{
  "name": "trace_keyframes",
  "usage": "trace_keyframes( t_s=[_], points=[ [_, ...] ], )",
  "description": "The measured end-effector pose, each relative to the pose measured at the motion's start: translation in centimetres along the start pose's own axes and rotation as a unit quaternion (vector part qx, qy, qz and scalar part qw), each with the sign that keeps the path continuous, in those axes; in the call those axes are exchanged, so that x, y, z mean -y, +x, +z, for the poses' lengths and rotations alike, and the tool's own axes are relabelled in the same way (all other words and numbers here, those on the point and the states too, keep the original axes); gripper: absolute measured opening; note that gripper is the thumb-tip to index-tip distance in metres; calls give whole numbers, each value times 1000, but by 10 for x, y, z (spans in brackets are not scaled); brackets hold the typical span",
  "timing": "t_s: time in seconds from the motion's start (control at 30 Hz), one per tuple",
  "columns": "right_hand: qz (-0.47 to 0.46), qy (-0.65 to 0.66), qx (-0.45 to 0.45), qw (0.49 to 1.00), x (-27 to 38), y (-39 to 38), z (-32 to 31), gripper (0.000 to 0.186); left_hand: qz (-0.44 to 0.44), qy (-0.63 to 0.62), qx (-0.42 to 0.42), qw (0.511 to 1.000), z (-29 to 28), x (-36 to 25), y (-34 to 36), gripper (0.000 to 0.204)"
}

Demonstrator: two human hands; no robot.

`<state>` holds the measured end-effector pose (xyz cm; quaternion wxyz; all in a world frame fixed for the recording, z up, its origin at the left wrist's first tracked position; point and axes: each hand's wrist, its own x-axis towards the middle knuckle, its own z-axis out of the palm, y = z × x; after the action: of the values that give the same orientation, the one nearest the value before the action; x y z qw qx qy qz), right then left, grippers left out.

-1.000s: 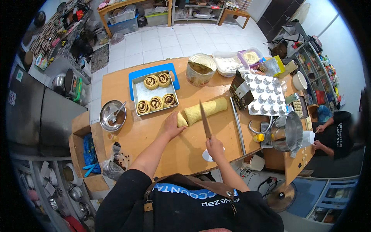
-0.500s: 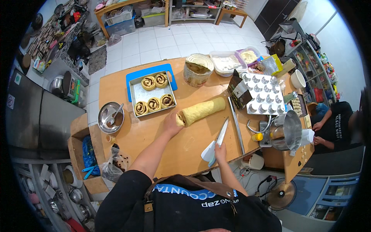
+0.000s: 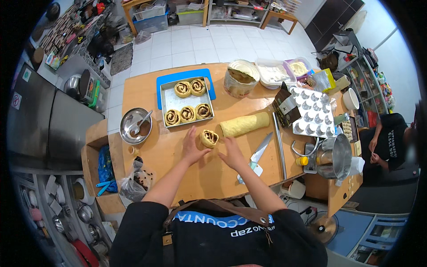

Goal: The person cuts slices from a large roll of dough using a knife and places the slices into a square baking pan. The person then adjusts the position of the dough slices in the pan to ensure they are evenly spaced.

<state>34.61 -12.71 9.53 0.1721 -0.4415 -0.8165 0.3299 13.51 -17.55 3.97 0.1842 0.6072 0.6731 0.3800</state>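
Note:
A cut cinnamon roll slice (image 3: 209, 139) rests on the table, its dark spiral facing up. My left hand (image 3: 193, 148) is just left of it, fingers stretched and apart. On the slice's right is my right hand (image 3: 233, 154), also with fingers spread and nothing held. Behind the right hand lies the long rolled dough log (image 3: 244, 124). A knife (image 3: 262, 148) lies to the right, its handle end over a white scraper (image 3: 257, 170) and partly hidden by my right forearm. At the upper left, a square metal pan (image 3: 166, 102) holds several rolls on a blue board (image 3: 212, 91).
On the left stand a metal bowl (image 3: 126, 133) with a spoon and a plastic bag (image 3: 134, 183). Rightward are a metal rod (image 3: 280, 147), a muffin tin (image 3: 312, 113), a mixer bowl (image 3: 334, 155) and a tub (image 3: 240, 82). Another person (image 3: 386, 144) works at the far right.
My right hand has put down the knife and scraper and come beside the slice. My left hand has let go of the slice, which now lies spiral up, apart from the log.

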Motion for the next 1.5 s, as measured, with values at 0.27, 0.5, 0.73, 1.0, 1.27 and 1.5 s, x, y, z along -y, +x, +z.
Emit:
trace_keyframes(
  t_s=[0.27,0.5,0.73,1.0,1.27,1.5],
  points=[
    [24,-235,234,943,51,86,21,100,55,134,-7,989,-65,54,-121,95],
    [7,-254,222,941,31,88,48,77,57,135,40,988,-66,53,-125,87],
    [-36,-57,82,994,12,72,26,67,65,128,34,989,-69,51,-123,84],
    [26,294,105,950,70,191,34,72,71,123,38,989,-73,49,-122,84],
    [-40,-23,38,998,103,329,105,73,34,86,81,992,-76,48,-117,80],
    [15,-158,57,986,124,341,139,65,62,96,25,993,-77,49,-123,82]
  ],
)
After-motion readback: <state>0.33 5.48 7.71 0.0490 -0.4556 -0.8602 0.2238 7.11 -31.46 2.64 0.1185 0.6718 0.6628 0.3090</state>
